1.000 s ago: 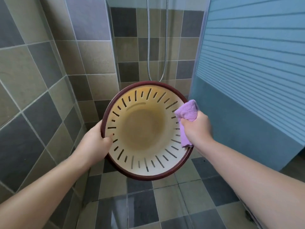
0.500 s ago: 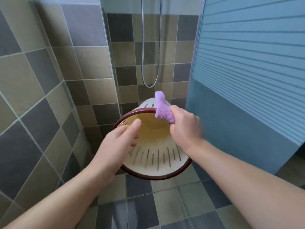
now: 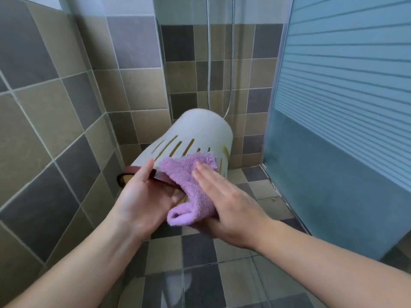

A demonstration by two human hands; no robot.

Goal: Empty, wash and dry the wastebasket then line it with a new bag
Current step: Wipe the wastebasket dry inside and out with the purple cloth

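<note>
In the middle of the frame there's one white wastebasket [image 3: 200, 136], held up off the floor and tipped so its closed bottom points up and away toward the tiled corner, with its dark red rim [image 3: 131, 172] down near the two hands. The left hand [image 3: 142, 196] grips that rim, thumb over the outside wall and the other fingers tucked inside the opening. The right hand [image 3: 224, 196] lies flat with fingers straight, pressing one purple cloth [image 3: 186, 181] against the slotted side of the basket; the cloth's lower end hangs folded below the rim, and the thumb seems to sit under it, hard to tell. One looped shower hose [image 3: 231, 63] hangs down the wall top centre. One frosted, striped glass panel [image 3: 344, 96] fills the right side. Grey and tan floor tiles [image 3: 200, 274] run along the bottom.
</note>
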